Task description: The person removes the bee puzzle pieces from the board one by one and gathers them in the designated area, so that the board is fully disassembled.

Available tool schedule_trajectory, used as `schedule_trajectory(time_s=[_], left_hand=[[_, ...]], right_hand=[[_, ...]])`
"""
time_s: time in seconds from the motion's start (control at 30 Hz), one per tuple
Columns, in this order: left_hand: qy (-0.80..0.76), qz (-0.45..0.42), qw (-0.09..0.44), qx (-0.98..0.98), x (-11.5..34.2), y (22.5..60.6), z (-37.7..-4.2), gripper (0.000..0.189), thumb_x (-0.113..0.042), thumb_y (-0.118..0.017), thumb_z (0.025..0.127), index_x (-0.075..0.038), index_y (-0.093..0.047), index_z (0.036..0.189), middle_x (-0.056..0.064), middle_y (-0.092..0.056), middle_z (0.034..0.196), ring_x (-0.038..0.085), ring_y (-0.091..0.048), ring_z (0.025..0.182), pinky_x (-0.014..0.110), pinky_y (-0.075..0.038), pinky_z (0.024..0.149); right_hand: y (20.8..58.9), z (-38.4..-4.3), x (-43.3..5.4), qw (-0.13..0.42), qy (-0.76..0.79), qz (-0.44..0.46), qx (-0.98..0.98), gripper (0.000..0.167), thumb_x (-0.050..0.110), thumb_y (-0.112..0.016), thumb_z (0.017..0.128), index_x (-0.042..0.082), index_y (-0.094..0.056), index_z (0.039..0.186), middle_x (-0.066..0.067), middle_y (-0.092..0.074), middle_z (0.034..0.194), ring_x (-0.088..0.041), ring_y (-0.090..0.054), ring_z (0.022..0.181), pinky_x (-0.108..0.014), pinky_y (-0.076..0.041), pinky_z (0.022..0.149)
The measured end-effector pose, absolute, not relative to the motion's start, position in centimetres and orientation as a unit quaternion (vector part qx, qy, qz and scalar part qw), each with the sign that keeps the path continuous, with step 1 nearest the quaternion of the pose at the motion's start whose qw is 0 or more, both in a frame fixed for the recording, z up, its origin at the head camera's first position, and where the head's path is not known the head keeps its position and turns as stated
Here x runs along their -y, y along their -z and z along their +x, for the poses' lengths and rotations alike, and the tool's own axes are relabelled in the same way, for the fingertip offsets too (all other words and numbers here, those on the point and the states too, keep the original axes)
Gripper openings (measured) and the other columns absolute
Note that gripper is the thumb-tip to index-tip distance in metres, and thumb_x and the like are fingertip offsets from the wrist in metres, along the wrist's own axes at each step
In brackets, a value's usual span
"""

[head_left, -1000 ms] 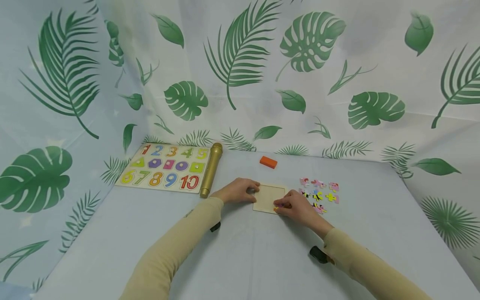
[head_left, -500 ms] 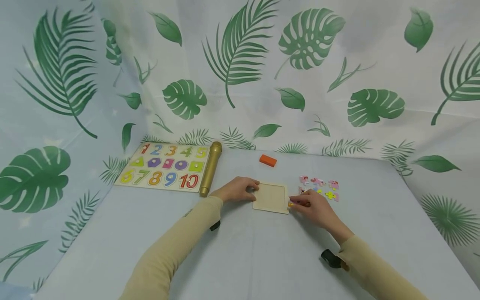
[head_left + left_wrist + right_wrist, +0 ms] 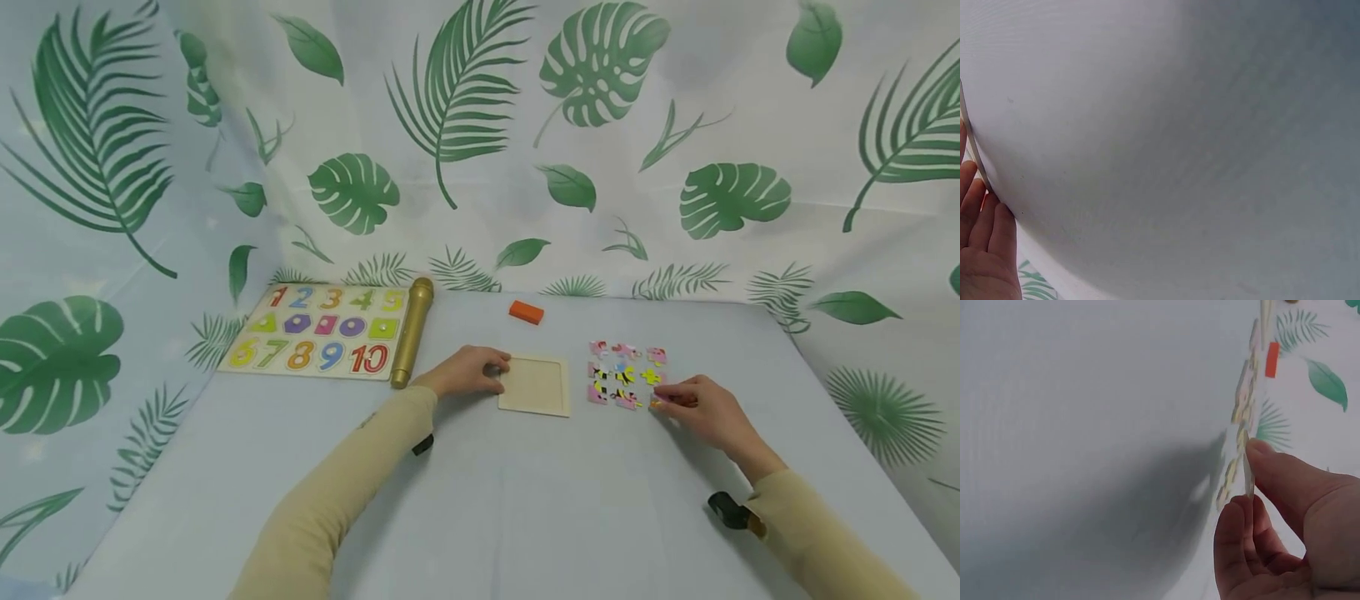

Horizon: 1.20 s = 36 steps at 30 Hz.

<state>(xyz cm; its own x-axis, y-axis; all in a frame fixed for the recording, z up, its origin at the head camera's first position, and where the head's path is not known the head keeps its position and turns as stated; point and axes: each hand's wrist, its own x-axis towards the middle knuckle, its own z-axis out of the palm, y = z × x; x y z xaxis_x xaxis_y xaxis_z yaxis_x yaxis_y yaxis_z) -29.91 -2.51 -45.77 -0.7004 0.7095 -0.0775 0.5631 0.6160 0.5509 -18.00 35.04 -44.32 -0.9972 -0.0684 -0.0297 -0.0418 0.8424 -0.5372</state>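
Observation:
My left hand (image 3: 465, 371) rests at the left edge of a shallow, square wooden puzzle tray (image 3: 534, 386), thumb and fingertips touching its rim. In the left wrist view its fingers (image 3: 1004, 231) are fairly straight against the tray's edge. My right hand (image 3: 708, 412) pinches a small jigsaw piece (image 3: 1249, 472) between thumb and fingertips, at the lower right corner of a group of loose jigsaw pieces (image 3: 624, 377). These pink and yellow pieces lie in rows right of the tray. The tray's inside shows bare wood. Much of the pinched piece is hidden in the head view.
A number puzzle board (image 3: 225, 367) lies at the back left, a gold microphone-shaped stick (image 3: 412, 335) along its right side. An orange block (image 3: 527, 312) sits behind the tray. Leaf-printed cloth (image 3: 480, 208) stands up along the table's back and left side.
My right hand has moved right with the jigsaw piece, from over the tray to the corner of the loose pieces. My left hand has stayed at the tray's left edge.

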Motion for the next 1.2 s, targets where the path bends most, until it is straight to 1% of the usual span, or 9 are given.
schedule_trajectory(time_s=[0.1, 0.3, 0.47, 0.93, 1.2], left_hand=[[-0.251, 0.361, 0.147, -0.886, 2.7, 45.8, -30.0, 0.042, -0.019, -0.075, 0.088, -0.005, -0.065, 0.126, 0.007, -0.053, 0.142, 0.022, -0.046, 0.134, 0.032, -0.035, 0.112], [-0.249, 0.358, 0.136, -0.890, 3.3, 45.7, -30.2, 0.041, -0.019, -0.075, 0.088, -0.006, -0.066, 0.125, 0.006, -0.053, 0.142, 0.022, -0.046, 0.134, 0.032, -0.036, 0.112], [-0.253, 0.361, 0.136, -0.887, 3.4, 45.5, -30.1, 0.041, -0.019, -0.075, 0.088, -0.004, -0.065, 0.125, 0.008, -0.053, 0.143, 0.023, -0.046, 0.134, 0.033, -0.035, 0.112], [-0.249, 0.366, 0.139, -0.886, 2.9, 45.4, -29.9, 0.041, -0.018, -0.074, 0.088, -0.004, -0.065, 0.125, 0.008, -0.053, 0.142, 0.023, -0.046, 0.134, 0.033, -0.035, 0.112], [-0.246, 0.369, 0.141, -0.885, 2.6, 46.0, -30.1, 0.041, -0.020, -0.074, 0.088, -0.005, -0.065, 0.125, 0.007, -0.054, 0.142, 0.023, -0.046, 0.134, 0.032, -0.035, 0.112]], right_hand=[[44.5, -18.3, -35.6, 0.038, 0.284, -0.028, -0.958, 0.041, 0.027, -0.073, 0.089, 0.000, -0.069, 0.120, -0.013, -0.057, 0.105, -0.026, -0.055, 0.092, -0.030, -0.047, 0.068], [44.8, -19.4, -35.6, 0.061, 0.295, -0.038, -0.953, 0.041, 0.030, -0.072, 0.090, 0.003, -0.069, 0.121, -0.013, -0.058, 0.111, -0.027, -0.055, 0.098, -0.033, -0.049, 0.074], [44.7, -19.6, -35.4, 0.070, 0.296, -0.039, -0.952, 0.039, 0.030, -0.071, 0.091, 0.005, -0.069, 0.121, -0.013, -0.059, 0.113, -0.028, -0.056, 0.100, -0.034, -0.049, 0.077], [45.2, -19.5, -35.8, 0.074, 0.293, -0.034, -0.953, 0.037, 0.030, -0.070, 0.091, 0.006, -0.070, 0.120, -0.015, -0.056, 0.116, -0.028, -0.055, 0.099, -0.034, -0.049, 0.076], [45.3, -19.3, -36.0, 0.087, 0.290, -0.025, -0.953, 0.042, 0.033, -0.071, 0.091, 0.006, -0.068, 0.123, -0.016, -0.056, 0.116, -0.028, -0.054, 0.098, -0.032, -0.049, 0.074]])
